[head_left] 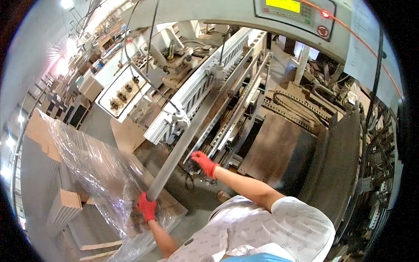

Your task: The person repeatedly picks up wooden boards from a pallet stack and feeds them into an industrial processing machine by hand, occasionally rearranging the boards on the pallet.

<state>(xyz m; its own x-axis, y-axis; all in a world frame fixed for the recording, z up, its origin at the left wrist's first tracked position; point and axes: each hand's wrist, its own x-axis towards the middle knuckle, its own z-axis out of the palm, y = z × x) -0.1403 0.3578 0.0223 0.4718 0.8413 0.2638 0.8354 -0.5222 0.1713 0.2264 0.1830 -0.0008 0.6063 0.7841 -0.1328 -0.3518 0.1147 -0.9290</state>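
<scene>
My left hand (147, 206), in a red glove, is closed around the near end of a long narrow grey-brown board (171, 163). The board slants up and away to the right, its far part lying along the white metal guide of a machine (192, 94). My right hand (204, 163), also gloved in red, reaches to the near end of the machine's rails (223, 135), next to a dark fitting. Its fingers are curled, and what they hold, if anything, is hidden.
Stacked panels (72, 209) stand at the left, partly under clear plastic film (102, 174). A brown sheet (273, 144) lies on the right. Above hangs a control panel (297, 13) with a lit yellow display. Black cables (150, 41) dangle near a switch plate (123, 91).
</scene>
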